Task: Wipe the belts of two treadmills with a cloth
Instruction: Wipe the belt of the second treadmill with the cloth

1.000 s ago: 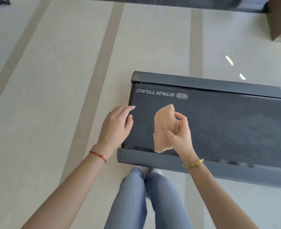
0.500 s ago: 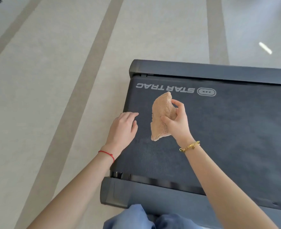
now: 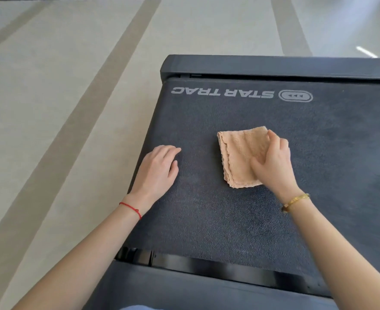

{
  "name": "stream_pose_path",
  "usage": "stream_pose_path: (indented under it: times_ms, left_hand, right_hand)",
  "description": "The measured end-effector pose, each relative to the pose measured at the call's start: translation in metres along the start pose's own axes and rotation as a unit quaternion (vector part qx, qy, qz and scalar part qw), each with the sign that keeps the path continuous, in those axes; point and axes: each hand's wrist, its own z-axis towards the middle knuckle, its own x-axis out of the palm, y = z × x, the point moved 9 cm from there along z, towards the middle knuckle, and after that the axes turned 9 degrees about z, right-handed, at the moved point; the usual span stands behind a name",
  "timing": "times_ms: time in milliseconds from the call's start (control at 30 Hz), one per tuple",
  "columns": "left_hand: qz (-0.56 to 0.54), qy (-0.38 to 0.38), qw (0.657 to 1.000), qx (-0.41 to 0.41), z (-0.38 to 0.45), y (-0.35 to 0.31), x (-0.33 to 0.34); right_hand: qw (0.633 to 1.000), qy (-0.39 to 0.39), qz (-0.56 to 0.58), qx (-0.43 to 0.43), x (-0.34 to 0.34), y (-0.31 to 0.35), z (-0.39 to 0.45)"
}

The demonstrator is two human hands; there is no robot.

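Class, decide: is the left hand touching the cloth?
Apart. The head view shows bare belt between the left hand and the cloth, which the right hand presses down.

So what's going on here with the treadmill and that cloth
A person is crouched at the end of a Star Trac treadmill belt, about to wipe it. The right hand presses a folded peach cloth flat on the belt, thumb and fingers on its right part. The left hand rests open on the belt's left edge, apart from the cloth. Only one treadmill is in view.
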Motion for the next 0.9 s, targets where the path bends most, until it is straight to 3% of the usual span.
stream_pose_path:
  times_ms: [67, 133, 300, 500, 700, 800, 900]
  left_hand:
    - [0.005, -0.011, 1.000, -0.004, -0.001, 0.002, 0.002]
    - [0.005, -0.018, 1.000, -0.012, -0.003, 0.007, 0.002]
    - [0.011, -0.017, 0.999, -0.038, -0.012, 0.021, 0.004]
    - [-0.001, 0.000, 0.999, -0.046, -0.020, 0.028, 0.017]
    - [-0.014, -0.013, 0.999, -0.048, -0.019, 0.032, 0.018]
    - [-0.018, -0.004, 0.999, -0.046, -0.008, 0.036, 0.020]
    - [-0.023, 0.008, 0.998, -0.052, 0.008, 0.040, 0.026]
  right_hand:
    - [0.987, -0.032, -0.153, -0.032, -0.001, 0.007, -0.006]
    - [0.972, -0.024, -0.218, -0.088, 0.006, 0.018, -0.012]
    - [0.957, 0.129, -0.235, -0.110, 0.054, 0.009, -0.014]
    - [0.952, 0.142, -0.235, -0.131, 0.087, 0.035, 0.029]
    - [0.930, 0.181, -0.234, -0.217, 0.129, 0.071, -0.006]
    - [0.936, 0.170, -0.239, -0.195, 0.117, 0.057, 0.022]
    - [0.959, 0.121, -0.234, -0.100, 0.109, 0.044, 0.070]
